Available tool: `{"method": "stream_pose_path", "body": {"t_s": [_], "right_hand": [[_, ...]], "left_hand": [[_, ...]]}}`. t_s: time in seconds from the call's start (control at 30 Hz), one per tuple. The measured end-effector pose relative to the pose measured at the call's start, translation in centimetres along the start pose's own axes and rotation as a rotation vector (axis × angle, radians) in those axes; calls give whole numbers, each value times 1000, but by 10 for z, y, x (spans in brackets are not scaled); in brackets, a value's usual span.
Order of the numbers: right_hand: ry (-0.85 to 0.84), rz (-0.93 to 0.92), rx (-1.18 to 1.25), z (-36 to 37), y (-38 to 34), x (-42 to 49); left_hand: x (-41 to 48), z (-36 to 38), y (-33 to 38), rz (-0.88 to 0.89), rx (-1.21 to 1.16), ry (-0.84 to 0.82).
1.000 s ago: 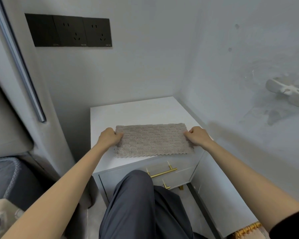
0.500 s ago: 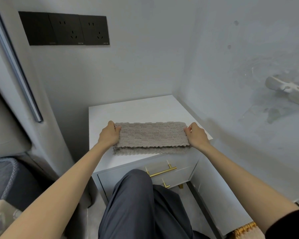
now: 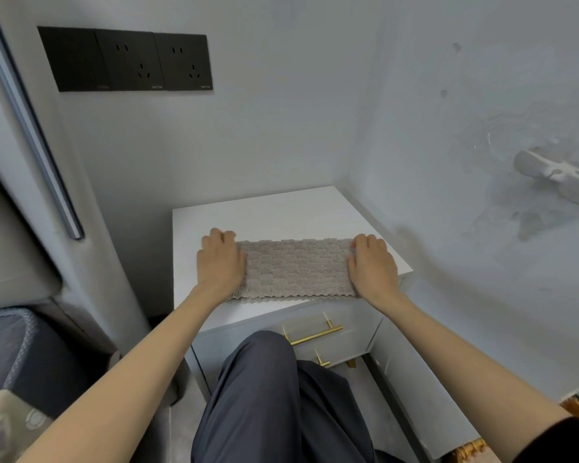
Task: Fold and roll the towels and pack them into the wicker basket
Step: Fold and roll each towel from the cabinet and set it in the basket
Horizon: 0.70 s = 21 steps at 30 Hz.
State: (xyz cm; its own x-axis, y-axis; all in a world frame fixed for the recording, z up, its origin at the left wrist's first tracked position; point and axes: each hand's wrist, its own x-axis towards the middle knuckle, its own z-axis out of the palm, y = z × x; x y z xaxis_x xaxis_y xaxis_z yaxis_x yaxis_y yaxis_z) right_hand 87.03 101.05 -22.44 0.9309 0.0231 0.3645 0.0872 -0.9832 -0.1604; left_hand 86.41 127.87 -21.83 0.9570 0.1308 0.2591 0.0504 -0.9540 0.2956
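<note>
Folded towel (image 3: 298,269) on nightstand (image 3: 264,208), scalloped edge near the front rim at 6 o'clock. Left hand (image 3: 219,262) at 9 and right hand (image 3: 371,265) at 3 grip its ends, fingers curled. White top shows toward 12.

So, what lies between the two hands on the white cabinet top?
The folded beige towel lies flat there, reaching from the left hand to the right hand, on the white cabinet. The head view shows it.

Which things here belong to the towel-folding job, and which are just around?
Job: towel; left hand; right hand; cabinet top under the towel.
Just around: wall sockets; gold drawer handle; white wall holder.
</note>
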Motion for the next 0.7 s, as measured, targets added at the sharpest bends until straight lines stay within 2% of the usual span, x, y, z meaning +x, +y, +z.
{"method": "stream_pose_path", "body": {"t_s": [0.1, 0.23, 0.4, 0.7], "right_hand": [[-53, -174, 128, 10, -29, 2], [-241, -244, 242, 30, -65, 2], [-320, -226, 147, 46, -72, 2], [-301, -20, 115, 46, -36, -2]], "left_hand": [[0, 11, 26, 199, -7, -52], [-4, 35, 50, 252, 28, -224], [-7, 52, 49, 258, 32, -301], [-9, 52, 15, 116, -11, -221]]}}
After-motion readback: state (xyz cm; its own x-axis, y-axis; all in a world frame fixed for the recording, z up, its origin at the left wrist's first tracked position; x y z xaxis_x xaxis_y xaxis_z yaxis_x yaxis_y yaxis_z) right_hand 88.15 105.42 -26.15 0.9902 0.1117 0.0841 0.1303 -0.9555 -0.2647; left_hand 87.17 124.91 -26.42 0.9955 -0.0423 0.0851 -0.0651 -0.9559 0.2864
